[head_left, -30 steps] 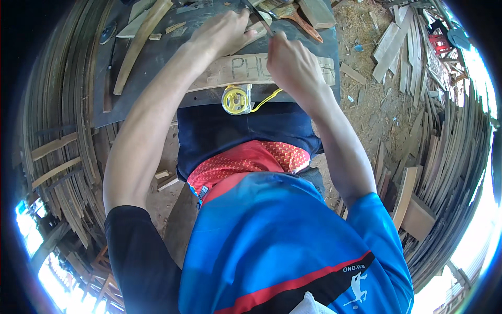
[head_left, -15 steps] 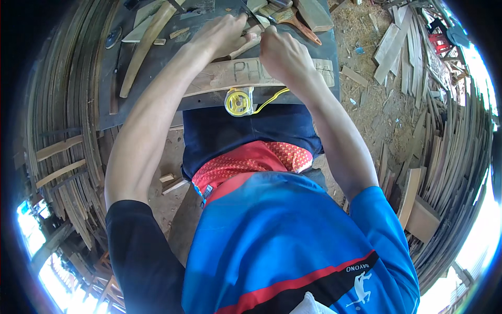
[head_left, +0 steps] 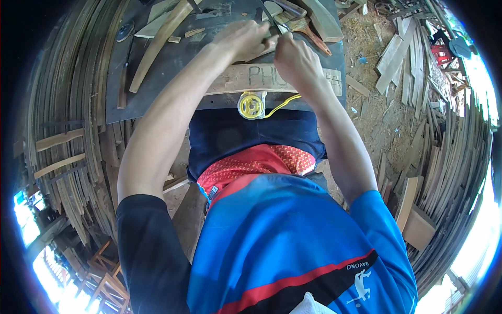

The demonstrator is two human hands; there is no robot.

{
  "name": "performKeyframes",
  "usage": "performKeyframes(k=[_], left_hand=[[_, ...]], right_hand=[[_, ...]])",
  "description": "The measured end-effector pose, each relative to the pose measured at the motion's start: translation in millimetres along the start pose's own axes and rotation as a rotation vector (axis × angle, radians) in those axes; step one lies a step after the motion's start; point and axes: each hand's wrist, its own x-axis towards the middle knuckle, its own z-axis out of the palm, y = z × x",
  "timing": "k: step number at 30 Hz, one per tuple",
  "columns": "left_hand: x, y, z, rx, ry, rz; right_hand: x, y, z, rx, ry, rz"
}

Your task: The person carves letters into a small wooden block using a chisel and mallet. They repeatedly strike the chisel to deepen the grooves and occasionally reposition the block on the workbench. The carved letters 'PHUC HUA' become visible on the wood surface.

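Observation:
Over the dark work table [head_left: 157,63], my two hands work close together. My right hand [head_left: 299,58] is closed in a fist around the near end of a dark narrow tool [head_left: 273,20], whose kind I cannot make out. Beside it my left hand [head_left: 244,41] has its fingers bent and pressed together near the tool. Whatever they grip is hidden. Below the hands lies a flat wooden board [head_left: 230,80] with dark hand-drawn lettering, partly covered by my right hand and wrist. A round yellow and clear tape measure [head_left: 251,105] with a yellow cord rests at the table's near edge.
A curved wooden piece [head_left: 159,47] lies on the table's left side. At the far right are a wooden-handled brush [head_left: 314,41] and a wood block [head_left: 321,23]. Stacked wooden strips [head_left: 73,104] stand at the left, more planks [head_left: 449,157] at the right.
The whole view has shifted, so the table and hands appear further right. Both hands have come slightly nearer to me, staying close together. The tape measure and board stay put on the table.

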Motion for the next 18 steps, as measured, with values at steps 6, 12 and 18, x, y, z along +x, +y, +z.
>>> performKeyframes(k=[6, 12, 18], left_hand=[[8.3, -10.0, 8.0, 0.024, 0.065, 0.015], [8.8, -11.5, 13.4, 0.068, 0.092, 0.053], [2.8, -1.1, 5.6, 0.027, 0.121, 0.051]], right_hand=[[-23.8, -10.4, -5.7, -0.031, -0.041, 0.064], [-78.7, -4.9, -19.1, 0.038, -0.144, 0.175], [-0.1, 5.2, 2.1, -0.014, -0.008, 0.004]])
